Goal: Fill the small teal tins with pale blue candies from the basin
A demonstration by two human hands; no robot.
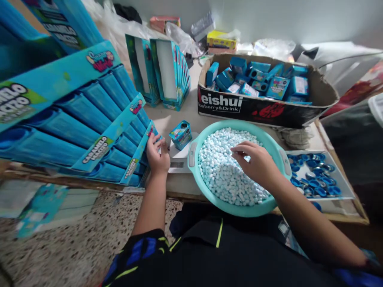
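While the left hand [158, 154] touches the blue display stand [89, 109], grip unclear, the right hand [253, 160] hovers, fingertips nearly together, over candies [220, 175] in the turquoise basin [231, 211], apparently picking, any catch hidden, next wanting a delicate pinch.

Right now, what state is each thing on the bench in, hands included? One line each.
Basin: well filled with candies
Right hand: over the candies, fingertips close together; grip unclear
Left hand: against the display's edge
Display: loaded in rows
Small box: upright on the scale
Scale: readout illegible
Carton: open-topped, heaped with blue boxes
Tray: holds loose caps
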